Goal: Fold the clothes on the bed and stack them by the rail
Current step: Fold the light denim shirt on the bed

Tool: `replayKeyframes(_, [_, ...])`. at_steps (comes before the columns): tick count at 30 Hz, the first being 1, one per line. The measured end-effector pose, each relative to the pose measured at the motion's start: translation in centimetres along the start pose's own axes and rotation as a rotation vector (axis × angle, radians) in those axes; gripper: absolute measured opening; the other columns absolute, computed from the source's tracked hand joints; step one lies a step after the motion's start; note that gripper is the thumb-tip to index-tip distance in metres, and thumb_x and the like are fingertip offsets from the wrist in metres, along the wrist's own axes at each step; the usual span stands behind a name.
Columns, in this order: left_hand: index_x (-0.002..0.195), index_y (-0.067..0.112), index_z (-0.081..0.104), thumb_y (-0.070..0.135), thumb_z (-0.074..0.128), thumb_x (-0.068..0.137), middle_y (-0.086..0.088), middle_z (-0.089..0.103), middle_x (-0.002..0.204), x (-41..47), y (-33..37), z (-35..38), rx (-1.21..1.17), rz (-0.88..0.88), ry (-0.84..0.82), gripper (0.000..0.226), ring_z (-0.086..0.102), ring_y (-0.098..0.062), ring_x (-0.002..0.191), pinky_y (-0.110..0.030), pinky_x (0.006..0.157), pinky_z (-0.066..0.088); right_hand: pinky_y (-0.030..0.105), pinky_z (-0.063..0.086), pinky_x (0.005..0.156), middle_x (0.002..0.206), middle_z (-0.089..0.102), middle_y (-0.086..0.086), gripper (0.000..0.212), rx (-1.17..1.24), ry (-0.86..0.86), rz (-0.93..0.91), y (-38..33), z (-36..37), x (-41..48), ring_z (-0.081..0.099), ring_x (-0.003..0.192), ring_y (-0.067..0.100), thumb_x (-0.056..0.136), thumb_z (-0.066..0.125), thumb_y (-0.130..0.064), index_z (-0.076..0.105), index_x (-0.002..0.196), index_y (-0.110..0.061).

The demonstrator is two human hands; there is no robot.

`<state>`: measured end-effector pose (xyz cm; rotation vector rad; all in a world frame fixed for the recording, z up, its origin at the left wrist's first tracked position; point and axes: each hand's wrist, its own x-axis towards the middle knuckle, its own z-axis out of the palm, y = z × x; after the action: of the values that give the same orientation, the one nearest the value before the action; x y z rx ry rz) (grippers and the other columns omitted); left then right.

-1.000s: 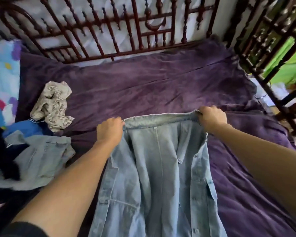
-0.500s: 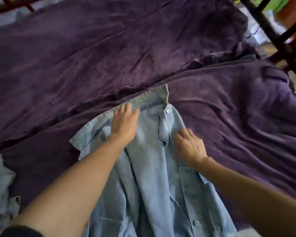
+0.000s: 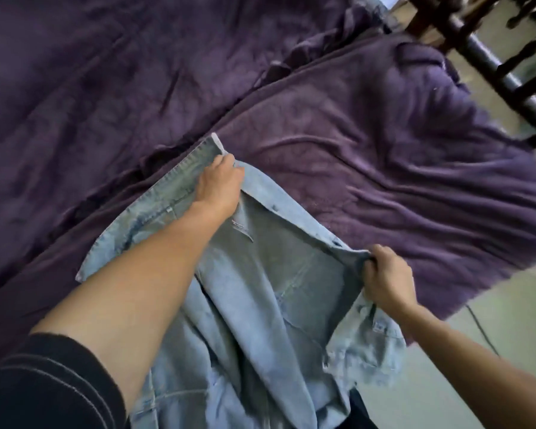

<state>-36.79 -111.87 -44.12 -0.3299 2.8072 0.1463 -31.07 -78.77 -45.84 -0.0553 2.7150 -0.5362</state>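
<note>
A light blue denim shirt [image 3: 260,298] lies on the purple blanket [image 3: 384,156] near the bed's front edge, its lower part hanging off toward me. My left hand [image 3: 220,184] pinches the shirt at the collar end by the top corner. My right hand [image 3: 387,278] is closed on the front placket edge and holds that panel lifted and turned outward, so the inside of the shirt shows. The other clothes and the headboard rail are out of view.
A dark wooden side rail [image 3: 489,66] of the bed runs across the top right corner. The blanket's edge hangs over pale floor [image 3: 514,317] at the right. A thin dark cord [image 3: 483,332] lies on the floor there.
Half a second ago both hands lay flat on the shirt near the collar; now each grips an edge and the right front panel is pulled open. My view has tilted further down and right.
</note>
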Motion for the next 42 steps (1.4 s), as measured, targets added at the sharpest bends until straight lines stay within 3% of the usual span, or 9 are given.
replayKeyframes(4, [0.120,0.008,0.059,0.006,0.049,0.088,-0.017,0.055,0.122,-2.2,-1.4,-2.0,-0.023,-0.042,-0.022,0.033,0.052,-0.037,0.113,-0.044,0.089,0.045,0.037,0.039,0.062,0.074,0.060,0.007,0.012,0.264,0.095,-0.085,-3.4,-3.8,-1.8,0.055,0.071,0.031,0.082,0.044,-0.012,0.055,0.083,-0.009])
replayKeyframes(11, [0.134,0.009,0.049,0.067,0.045,0.085,-0.014,0.056,0.132,-6.9,-3.2,-1.2,-1.190,-0.633,-0.269,0.076,0.056,-0.031,0.117,-0.046,0.100,0.046,0.034,0.047,0.084,0.104,0.064,0.004,0.039,0.210,-0.338,-0.517,-10.6,0.5,-14.2,0.060,0.098,0.026,0.084,0.044,-0.017,0.064,0.118,-0.018])
replayKeyframes(14, [0.139,0.014,0.045,0.060,0.063,0.079,-0.006,0.052,0.138,-9.0,-4.2,-0.2,-1.474,-0.670,-0.337,0.077,0.053,-0.025,0.122,-0.043,0.105,0.041,0.037,0.047,0.080,0.107,0.057,0.005,0.047,0.193,-0.505,-0.601,-11.7,4.6,-20.1,0.059,0.096,0.030,0.083,0.040,-0.022,0.057,0.127,-0.025])
replayKeyframes(17, [0.127,0.003,0.055,0.017,0.064,0.087,-0.010,0.062,0.118,-10.7,-6.1,0.8,-1.465,-0.710,-0.121,0.043,0.063,-0.024,0.096,-0.034,0.085,0.052,0.040,0.048,0.077,0.116,0.050,0.001,0.050,0.086,-0.557,-0.515,-11.7,7.7,-23.9,0.057,0.099,0.032,0.084,0.041,-0.024,0.046,0.133,-0.031])
replayKeyframes(23, [0.121,0.003,0.057,0.007,0.063,0.086,-0.012,0.064,0.116,-15.0,-16.3,0.1,-1.383,-0.956,0.240,0.036,0.064,-0.024,0.089,-0.038,0.080,0.055,0.036,0.040,0.072,0.105,0.056,0.005,0.013,-0.220,-0.478,-0.244,-11.2,9.6,-26.4,0.057,0.100,0.029,0.086,0.046,-0.020,0.050,0.099,-0.017])
replayKeyframes(27, [0.089,0.006,0.061,0.000,0.064,0.084,-0.018,0.064,0.115,-18.2,-20.7,2.1,-1.336,-1.005,0.244,0.008,0.058,-0.015,0.062,-0.032,0.067,0.048,0.035,0.032,0.065,0.103,0.055,0.014,0.010,0.034,-0.827,-0.477,-17.1,13.8,-31.4,0.056,0.092,0.034,0.084,0.052,-0.017,0.051,0.091,-0.010])
replayKeyframes(30, [0.114,-0.001,0.061,0.005,0.068,0.082,-0.012,0.064,0.111,-20.0,-23.5,4.0,-1.252,-1.074,0.199,0.033,0.061,-0.020,0.084,-0.034,0.076,0.051,0.030,0.038,0.065,0.089,0.060,0.006,0.018,0.096,-1.111,-0.473,-19.7,15.6,-32.0,0.055,0.078,0.023,0.085,0.063,-0.025,0.059,0.093,-0.010])
replayKeyframes(38, [0.089,0.007,0.057,0.017,0.066,0.087,-0.008,0.058,0.087,-21.0,-25.2,8.5,-1.273,-1.026,0.124,0.013,0.055,-0.022,0.074,-0.028,0.062,0.049,0.037,0.050,0.072,0.091,0.070,0.010,0.016,0.131,-0.071,-0.250,-22.6,11.9,-11.8,0.064,0.087,0.034,0.086,0.058,-0.027,0.068,0.090,-0.015])
replayKeyframes(42, [0.113,0.003,0.057,0.020,0.073,0.080,-0.008,0.064,0.105,-19.2,-23.8,9.8,-1.297,-1.006,0.308,0.041,0.062,-0.021,0.089,-0.033,0.077,0.052,0.032,0.044,0.085,0.116,0.066,0.008,0.052,0.170,-0.153,-0.101,-25.9,13.7,-2.6,0.059,0.109,0.030,0.083,0.059,-0.056,0.060,0.114,-0.015])
